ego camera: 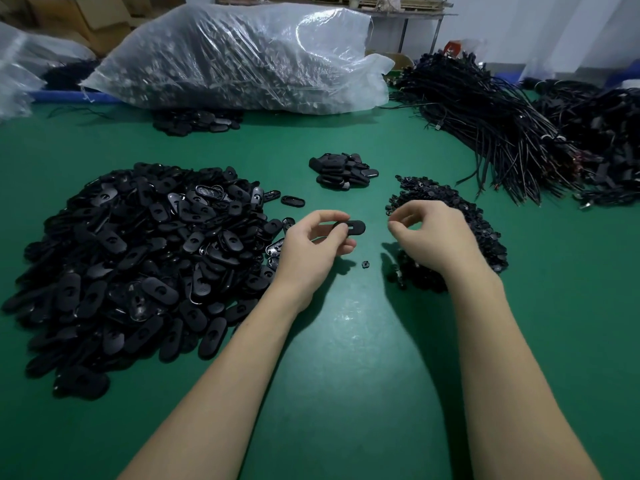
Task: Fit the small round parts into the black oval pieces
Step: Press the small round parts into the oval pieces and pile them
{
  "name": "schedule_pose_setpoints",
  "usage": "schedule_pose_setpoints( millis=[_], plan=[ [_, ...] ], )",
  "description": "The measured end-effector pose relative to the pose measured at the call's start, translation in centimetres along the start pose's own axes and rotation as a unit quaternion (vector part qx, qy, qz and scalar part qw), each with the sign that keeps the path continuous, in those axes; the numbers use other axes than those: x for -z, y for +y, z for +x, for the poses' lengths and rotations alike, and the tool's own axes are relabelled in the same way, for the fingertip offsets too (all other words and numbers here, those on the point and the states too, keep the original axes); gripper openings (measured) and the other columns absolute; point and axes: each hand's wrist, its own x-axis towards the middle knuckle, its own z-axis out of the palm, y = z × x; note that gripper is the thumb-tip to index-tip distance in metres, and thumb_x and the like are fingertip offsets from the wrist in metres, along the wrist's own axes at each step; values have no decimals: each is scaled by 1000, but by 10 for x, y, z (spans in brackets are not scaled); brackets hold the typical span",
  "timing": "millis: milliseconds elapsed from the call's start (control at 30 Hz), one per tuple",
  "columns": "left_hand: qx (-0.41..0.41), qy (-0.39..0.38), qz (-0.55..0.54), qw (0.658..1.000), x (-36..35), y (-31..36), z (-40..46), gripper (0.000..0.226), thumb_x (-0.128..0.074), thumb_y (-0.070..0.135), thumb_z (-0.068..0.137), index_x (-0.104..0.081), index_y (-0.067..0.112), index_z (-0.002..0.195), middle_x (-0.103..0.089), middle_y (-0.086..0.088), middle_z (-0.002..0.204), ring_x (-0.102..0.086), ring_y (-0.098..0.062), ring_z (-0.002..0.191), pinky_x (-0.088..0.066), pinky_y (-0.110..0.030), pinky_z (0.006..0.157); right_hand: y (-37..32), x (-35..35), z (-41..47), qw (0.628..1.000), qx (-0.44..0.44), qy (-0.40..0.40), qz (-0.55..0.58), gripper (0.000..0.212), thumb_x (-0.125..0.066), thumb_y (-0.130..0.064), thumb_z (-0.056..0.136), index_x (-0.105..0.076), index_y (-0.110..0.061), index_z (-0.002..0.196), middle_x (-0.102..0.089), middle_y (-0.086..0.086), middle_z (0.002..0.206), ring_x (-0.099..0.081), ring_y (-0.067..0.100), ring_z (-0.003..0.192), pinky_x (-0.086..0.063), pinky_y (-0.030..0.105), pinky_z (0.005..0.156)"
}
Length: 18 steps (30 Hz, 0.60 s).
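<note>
At frame centre the left hand [311, 244] pinches one black oval piece [348, 227] between thumb and fingers, held above the green tabletop [346, 341]. The right hand [433, 237] hovers just right of it, its grip curled with fingertips pinched together; whether it holds a part cannot be told. One small round part [364, 264] lies below the hands. A big heap of oval pieces [138, 251] fills the left, the pile of round parts [446, 202] sits under the right hand.

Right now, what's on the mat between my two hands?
Head view: one small round part lies on the bare green mat between left hand and right hand.
</note>
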Motion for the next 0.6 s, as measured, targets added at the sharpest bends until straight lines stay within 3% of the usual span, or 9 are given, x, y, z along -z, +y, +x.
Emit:
schedule_pose_setpoints(
  millis=[100,167,333,467,600],
  plan=[
    [14,-4,-30,999,0,1,0,14,-63,5,97,-73,13,102,-78,-2,88,-75,-15,81,-58,-23,78,7,13,-2,993,-64,-44,-94,27,-67,-27,90,-72,-31,117,-69,-1,119,-63,25,110,-54,40,95],
    [21,-8,-39,999,0,1,-1,16,-61,2,97,-73,12,103,-79,-5,92,-76,-17,84,-57,-22,79,11,16,-4,990,-97,-53,-87,27,-68,-18,88,-75,-29,112,-70,6,120,-64,29,109,-54,40,96],
    [15,-14,-22,1000,0,3,-3,17,-62,0,96,-73,12,101,-79,-4,89,-75,-16,80,-57,-20,76,15,12,-6,992,-120,-15,-34,23,-67,-9,88,-79,-28,94,-72,8,113,-66,29,104,-56,39,93],
    [-25,-41,96,994,-5,-1,-7,17,-65,5,94,-75,18,99,-78,-3,85,-75,-16,76,-59,-24,74,16,8,-6,994,-107,19,-22,17,-68,-13,89,-79,-26,90,-74,6,105,-68,28,99,-58,40,91],
    [-23,-38,103,994,-4,-2,-7,15,-66,9,94,-75,18,101,-78,-2,88,-76,-15,78,-58,-23,76,17,7,-4,994,-87,63,18,18,-67,-11,91,-78,-24,87,-74,5,92,-70,23,87,-58,34,83]
  ],
)
